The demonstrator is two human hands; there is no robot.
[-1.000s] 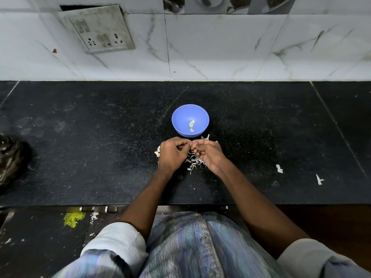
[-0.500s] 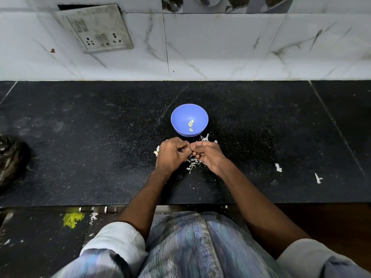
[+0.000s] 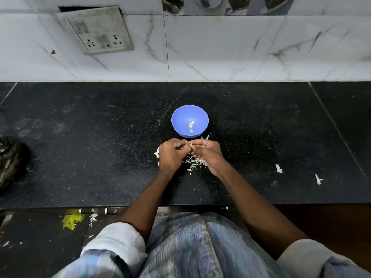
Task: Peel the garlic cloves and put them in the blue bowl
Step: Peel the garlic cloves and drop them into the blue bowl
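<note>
just in front of the blue bowl (image 3: pixel 189 121), both hands met over a black stone counter (image 3: pixel 100 157). the left hand (image 3: pixel 171 155) had its fingers curled in, and the right hand (image 3: pixel 207 152) was curled too, the fingertips of both coming together on a small pale garlic clove (image 3: pixel 191 145) pinched between them. the clove was tiny in view, so how much skin was on it could not be told. the bowl sat on the counter just beyond the hands, apart from them, with a few peeled cloves (image 3: pixel 191 126) lying in its bottom. a scatter of white garlic skins (image 3: pixel 193 163) lay on the counter under and between the wrists, and more pale pieces (image 3: pixel 157 155) showed at the left hand's outer edge. two white scraps (image 3: pixel 278 168) lay well off to the right. a dark bag (image 3: pixel 12 163) sat at the far left.
</note>
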